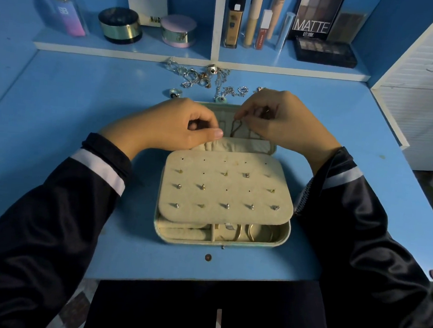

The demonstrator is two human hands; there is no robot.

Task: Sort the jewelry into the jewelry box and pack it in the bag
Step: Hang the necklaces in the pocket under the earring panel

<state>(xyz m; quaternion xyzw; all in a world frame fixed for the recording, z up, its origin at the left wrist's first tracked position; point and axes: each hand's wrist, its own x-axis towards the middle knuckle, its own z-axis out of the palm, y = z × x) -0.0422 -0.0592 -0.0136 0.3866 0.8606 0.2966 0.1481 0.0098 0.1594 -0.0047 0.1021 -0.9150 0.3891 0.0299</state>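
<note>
Fingertips of my right grip (278, 123) are pinching a thin gold chain necklace (234, 129) over the 12 o'clock half of the open pale-green fabric jewelry box (229, 244), which is lying mid-desk (58, 125). My left grip (184, 127) is curling at its 11 o'clock, and I cannot tell what it holds.

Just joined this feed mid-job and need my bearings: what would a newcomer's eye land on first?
The open jewelry box in the middle of the blue desk, its beige panel studded with small earrings. Both hands work at its far half: the right hand pinches a thin chain over the lid, and the left hand rests curled beside it. Behind the box, a loose heap of rings and chains lies under the cosmetics shelf.
</note>
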